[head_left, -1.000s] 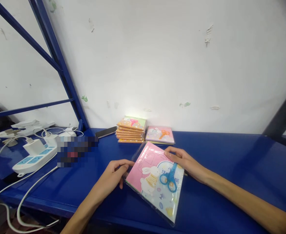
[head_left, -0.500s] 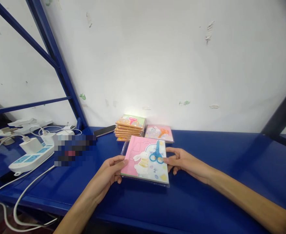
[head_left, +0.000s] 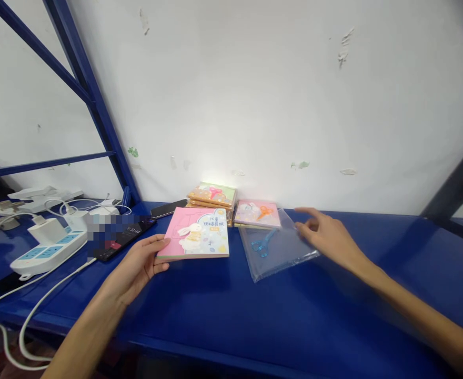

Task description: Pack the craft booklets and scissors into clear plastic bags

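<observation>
On the blue shelf top (head_left: 345, 295), a pink craft book (head_left: 194, 232) is gripped flat by the left hand (head_left: 137, 258); a clear plastic sleeve (head_left: 279, 252) beside it is left ungrasped by the open right hand (head_left: 328, 237).

1. White painted wall (head_left: 255, 95) fills the back, with peeling flecks and green marks (head_left: 133, 152).
2. Blue metal frame (head_left: 90, 110) slants up at left; dark post (head_left: 458, 176) at right.
3. Blue shelf top (head_left: 279, 326) runs along the wall.
4. Bright patch of light (head_left: 215, 176) sits low on the wall.
</observation>
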Motion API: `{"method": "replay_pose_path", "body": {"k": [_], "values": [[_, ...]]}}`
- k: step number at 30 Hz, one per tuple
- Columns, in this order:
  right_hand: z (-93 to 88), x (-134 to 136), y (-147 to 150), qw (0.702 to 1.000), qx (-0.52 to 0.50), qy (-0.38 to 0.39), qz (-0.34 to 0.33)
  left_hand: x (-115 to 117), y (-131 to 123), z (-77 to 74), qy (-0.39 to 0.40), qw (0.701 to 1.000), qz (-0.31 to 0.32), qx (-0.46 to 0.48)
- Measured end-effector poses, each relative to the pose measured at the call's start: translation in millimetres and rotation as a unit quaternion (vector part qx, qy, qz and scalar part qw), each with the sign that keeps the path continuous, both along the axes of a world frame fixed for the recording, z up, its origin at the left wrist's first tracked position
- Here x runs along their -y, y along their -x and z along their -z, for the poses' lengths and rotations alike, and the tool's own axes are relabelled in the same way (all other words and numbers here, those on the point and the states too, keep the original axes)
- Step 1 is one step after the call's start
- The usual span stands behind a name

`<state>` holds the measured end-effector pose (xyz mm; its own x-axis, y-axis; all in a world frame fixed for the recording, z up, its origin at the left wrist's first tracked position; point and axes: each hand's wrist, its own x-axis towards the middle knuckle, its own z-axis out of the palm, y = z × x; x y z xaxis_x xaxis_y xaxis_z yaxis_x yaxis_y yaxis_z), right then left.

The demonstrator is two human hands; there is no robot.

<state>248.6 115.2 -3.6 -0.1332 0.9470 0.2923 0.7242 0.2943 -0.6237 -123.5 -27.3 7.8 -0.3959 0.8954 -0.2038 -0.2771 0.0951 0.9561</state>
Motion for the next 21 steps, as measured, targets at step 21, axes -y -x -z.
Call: {"method": "replay_pose_path", "body": {"k": [21], "values": [[-13.3, 51, 32, 0.901, -0.325, 0.216, -0.190, 11, -54, 11.7, 0.004, 0.980, 0.173, 0.102]]}}
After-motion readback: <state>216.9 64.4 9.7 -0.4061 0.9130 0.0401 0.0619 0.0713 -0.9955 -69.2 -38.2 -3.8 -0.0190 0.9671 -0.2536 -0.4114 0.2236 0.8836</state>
